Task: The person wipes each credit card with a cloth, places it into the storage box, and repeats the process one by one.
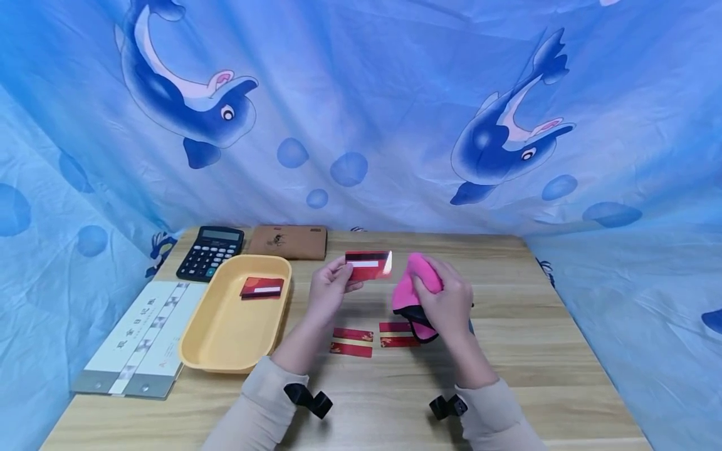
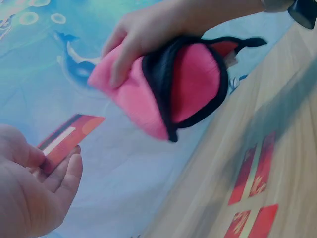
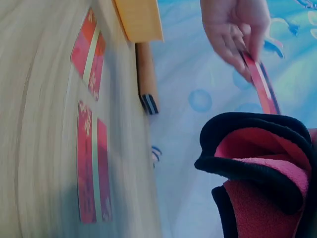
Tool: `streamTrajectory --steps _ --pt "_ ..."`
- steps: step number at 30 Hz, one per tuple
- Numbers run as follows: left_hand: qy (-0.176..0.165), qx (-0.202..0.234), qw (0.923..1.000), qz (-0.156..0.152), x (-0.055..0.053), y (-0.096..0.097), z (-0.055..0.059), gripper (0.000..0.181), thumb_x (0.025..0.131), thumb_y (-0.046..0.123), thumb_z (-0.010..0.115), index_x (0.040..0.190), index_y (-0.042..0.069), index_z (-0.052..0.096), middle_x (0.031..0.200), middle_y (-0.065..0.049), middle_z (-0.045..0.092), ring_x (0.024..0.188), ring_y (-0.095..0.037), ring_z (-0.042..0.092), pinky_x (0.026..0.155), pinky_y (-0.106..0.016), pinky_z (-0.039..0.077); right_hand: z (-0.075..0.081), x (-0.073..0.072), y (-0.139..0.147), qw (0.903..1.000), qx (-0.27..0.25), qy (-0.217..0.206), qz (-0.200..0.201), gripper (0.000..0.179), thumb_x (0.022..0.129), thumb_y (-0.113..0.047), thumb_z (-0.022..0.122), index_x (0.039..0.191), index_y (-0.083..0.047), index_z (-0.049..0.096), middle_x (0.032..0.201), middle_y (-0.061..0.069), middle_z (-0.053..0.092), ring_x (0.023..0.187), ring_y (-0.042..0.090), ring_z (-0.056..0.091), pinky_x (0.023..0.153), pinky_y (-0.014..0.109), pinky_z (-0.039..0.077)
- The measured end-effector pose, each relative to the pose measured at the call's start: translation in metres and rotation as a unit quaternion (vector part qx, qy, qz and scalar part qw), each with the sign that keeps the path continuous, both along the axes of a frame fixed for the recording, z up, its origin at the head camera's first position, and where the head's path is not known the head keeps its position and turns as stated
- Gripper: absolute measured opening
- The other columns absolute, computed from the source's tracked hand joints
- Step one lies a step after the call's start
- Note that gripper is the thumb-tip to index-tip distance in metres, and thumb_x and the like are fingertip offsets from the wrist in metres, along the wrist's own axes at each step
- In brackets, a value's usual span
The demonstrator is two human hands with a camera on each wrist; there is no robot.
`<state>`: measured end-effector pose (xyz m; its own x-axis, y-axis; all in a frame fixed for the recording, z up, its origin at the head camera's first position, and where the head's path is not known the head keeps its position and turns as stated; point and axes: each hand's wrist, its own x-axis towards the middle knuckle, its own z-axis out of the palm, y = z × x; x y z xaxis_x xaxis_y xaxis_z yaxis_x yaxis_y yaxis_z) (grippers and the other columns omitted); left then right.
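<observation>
My left hand (image 1: 328, 289) pinches a red card (image 1: 376, 268) by one end, thumb on its face. A dark stripe and a white strip run along the card. In my right hand (image 1: 449, 302) is a bunched pink cloth with black edging (image 2: 143, 106), held just right of the card and apart from it. The right wrist view shows the cloth's folds (image 3: 262, 198) up close. Below the hands, two red cards with a pale band lie on the table, a left one (image 1: 351, 349) and a right one (image 1: 395, 342), the latter partly overlapped by the cloth.
To the left stands a yellow tray (image 1: 188, 363) with a red card (image 1: 262, 289) inside. A white book (image 1: 107, 363) lies beside it. Behind the tray are a black calculator (image 1: 205, 258) and a brown wallet (image 1: 299, 243). A blue dolphin curtain (image 1: 383, 94) hangs behind the table.
</observation>
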<state>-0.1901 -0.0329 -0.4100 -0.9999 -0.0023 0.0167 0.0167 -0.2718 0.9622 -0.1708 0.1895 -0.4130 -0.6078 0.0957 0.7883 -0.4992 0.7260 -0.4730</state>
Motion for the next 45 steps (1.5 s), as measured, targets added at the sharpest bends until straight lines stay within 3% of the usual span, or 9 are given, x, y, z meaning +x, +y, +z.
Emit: streamTrajectory --steps 5,11,18,24,29,36,45 --pt "-0.022 -0.012 0.9991 0.034 -0.002 -0.015 0.004 0.031 0.104 0.004 0.054 0.131 -0.010 0.059 0.117 -0.027 0.063 0.082 -0.021 0.074 0.077 -0.031 0.062 -0.004 0.001 0.015 0.9999 -0.010 -0.005 -0.010 0.037 0.075 -0.007 0.087 0.111 -0.004 0.077 0.099 0.016 0.076 0.084 0.034 0.072 0.062 0.051 0.058" --pt "-0.043 -0.074 0.9940 0.068 -0.007 -0.039 0.011 0.032 0.101 0.008 0.061 0.130 -0.007 0.062 0.120 -0.024 0.068 0.078 -0.012 0.072 0.068 -0.025 0.062 -0.006 0.001 0.030 0.9992 -0.025 -0.015 -0.026 0.037 0.075 -0.006 0.086 0.111 -0.003 0.077 0.101 0.016 0.075 0.087 0.036 0.072 0.065 0.052 0.056" --pt "-0.047 -0.119 0.9893 0.070 -0.012 -0.075 0.019 0.037 0.102 0.013 0.062 0.135 -0.003 0.061 0.128 -0.023 0.065 0.083 -0.012 0.073 0.074 -0.027 0.062 -0.011 0.002 0.042 0.9983 -0.035 -0.025 -0.039 0.038 0.075 -0.005 0.087 0.112 -0.002 0.076 0.101 0.019 0.075 0.085 0.038 0.071 0.064 0.049 0.053" --pt "-0.051 -0.141 0.9846 0.091 -0.015 -0.111 0.017 0.041 0.102 0.014 0.062 0.139 -0.003 0.057 0.131 -0.025 0.063 0.078 -0.008 0.073 0.079 -0.031 0.061 -0.015 0.002 0.048 0.9976 -0.045 -0.027 -0.046 0.039 0.074 -0.005 0.087 0.112 -0.002 0.076 0.102 0.019 0.075 0.087 0.038 0.071 0.065 0.049 0.051" --pt "-0.058 -0.158 0.9793 0.112 -0.017 -0.139 0.013 0.043 0.102 0.015 0.062 0.141 -0.003 0.055 0.133 -0.026 0.061 0.079 -0.006 0.073 0.084 -0.036 0.060 -0.017 0.002 0.051 0.9975 -0.045 -0.031 -0.045 0.039 0.075 -0.006 0.086 0.113 -0.002 0.076 0.104 0.019 0.075 0.089 0.039 0.071 0.067 0.050 0.052" --pt "-0.093 -0.195 0.9642 0.154 -0.021 -0.171 0.000 0.045 0.103 0.015 0.061 0.145 0.001 0.053 0.137 -0.023 0.060 0.079 -0.002 0.070 0.083 -0.032 0.060 -0.018 0.003 0.054 0.9968 -0.045 -0.039 -0.053 0.039 0.076 -0.006 0.086 0.113 -0.002 0.076 0.103 0.018 0.075 0.088 0.037 0.071 0.067 0.046 0.053" --pt "-0.119 -0.202 0.9649 0.119 -0.023 -0.197 -0.026 0.042 0.104 0.006 0.053 0.144 -0.009 0.048 0.137 -0.034 0.054 0.074 -0.003 0.069 0.079 -0.027 0.061 -0.020 0.004 0.055 0.9967 -0.054 -0.035 -0.050 0.037 0.077 -0.007 0.086 0.114 -0.004 0.077 0.102 0.017 0.075 0.086 0.036 0.071 0.068 0.025 0.044"
